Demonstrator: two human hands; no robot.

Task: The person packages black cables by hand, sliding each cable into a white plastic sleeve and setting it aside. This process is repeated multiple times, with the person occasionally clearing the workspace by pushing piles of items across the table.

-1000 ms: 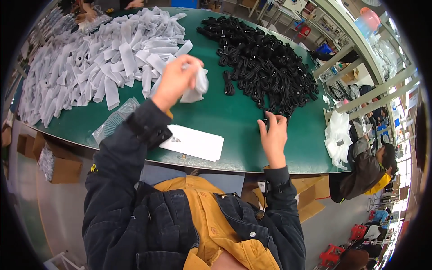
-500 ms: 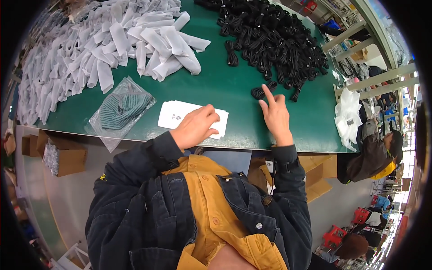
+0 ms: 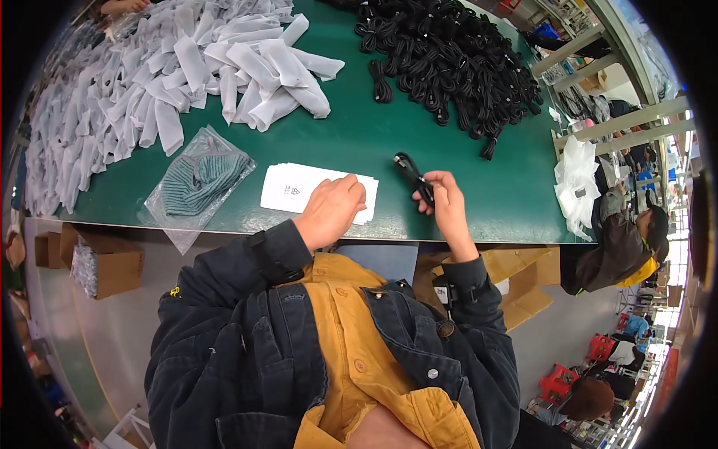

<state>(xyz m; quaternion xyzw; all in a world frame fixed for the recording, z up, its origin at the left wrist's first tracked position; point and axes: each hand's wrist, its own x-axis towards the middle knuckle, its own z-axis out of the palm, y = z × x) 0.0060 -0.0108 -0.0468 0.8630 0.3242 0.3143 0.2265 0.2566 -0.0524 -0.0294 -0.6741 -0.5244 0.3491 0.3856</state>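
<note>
On the green table in front of me lies a stack of flat white printed pouches (image 3: pixel 290 188). My left hand (image 3: pixel 332 212) rests over its right part, fingers curled and closed at the top pouch's edge; the fingertips are partly hidden. To the right, my right hand (image 3: pixel 446 207) is closed around a coiled black cable (image 3: pixel 410 174), held just above the table with one end pointing up and left. A big heap of bundled black cables (image 3: pixel 456 71) covers the far right. One bundle (image 3: pixel 380 81) lies slightly apart at the heap's left side.
Filled whitish pouches (image 3: pixel 161 82) are heaped across the far left. A clear bag with a green knitted item (image 3: pixel 202 183) lies left of the stack. White plastic bags (image 3: pixel 577 187) hang at the right edge. Cardboard boxes (image 3: pixel 112 262) stand below; another person (image 3: pixel 624 247) is at right.
My right hand has picked the cable bundle up off the table and drawn it left and nearer. My left hand stays on the stack, its fingers more closed. Another person's hand appears at far left.
</note>
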